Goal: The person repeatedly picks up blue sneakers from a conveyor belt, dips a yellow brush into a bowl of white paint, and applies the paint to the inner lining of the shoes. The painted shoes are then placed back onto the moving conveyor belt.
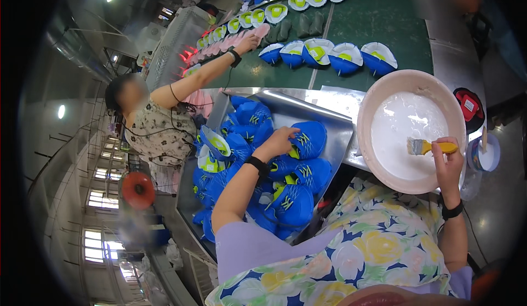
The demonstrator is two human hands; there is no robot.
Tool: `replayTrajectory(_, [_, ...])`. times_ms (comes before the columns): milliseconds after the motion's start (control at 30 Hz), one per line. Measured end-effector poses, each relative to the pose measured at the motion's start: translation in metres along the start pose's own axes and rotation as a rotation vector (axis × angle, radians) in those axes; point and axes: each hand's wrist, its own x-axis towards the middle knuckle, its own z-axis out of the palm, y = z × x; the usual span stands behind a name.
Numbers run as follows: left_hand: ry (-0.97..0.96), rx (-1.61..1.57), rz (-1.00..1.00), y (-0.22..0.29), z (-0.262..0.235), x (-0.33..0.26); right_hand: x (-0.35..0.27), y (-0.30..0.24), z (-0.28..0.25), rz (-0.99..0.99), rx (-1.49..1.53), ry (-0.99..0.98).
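Across the top of the view, the green conveyor belt (379, 20) carries rows of blue shoe uppers (329, 56), and a co-worker's hand (248, 42) rests on a pink piece there. Below it, the metal tray (335, 116) holds a heap of blue uppers with yellow markings. Just right of the tray sits the round basin (373, 114) of white glue. The left hand (280, 141) reaches into the heap, fingers curled down onto one blue upper (307, 140). The right hand (449, 163) is clamped around the yellow handle of a small brush (425, 147), whose bristles lie over the glue.
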Motion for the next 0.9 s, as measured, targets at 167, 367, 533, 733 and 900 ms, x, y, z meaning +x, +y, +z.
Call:
replayTrajectory(167, [0.25,0.496,0.439,-0.004,0.027,-0.001,-0.001,0.01,0.004,0.052,0.166,0.016])
replayTrajectory(367, [0.142,0.421,0.475,0.012,0.031,0.009,0.004,0.01,-0.001,0.177,0.257,-0.013])
replayTrajectory(533, [0.064,0.61,0.597,0.027,0.038,0.002,0.029,-0.018,-0.008,0.225,0.114,-0.211])
replayTrajectory(733, [0.359,0.019,0.383,0.044,0.011,0.005,0.046,-0.059,0.036,-0.028,-0.03,-0.507])
replayTrajectory(900, [0.396,-1.045,0.31,0.057,-0.022,0.006,0.041,-0.056,0.04,-0.217,-0.256,-0.849])
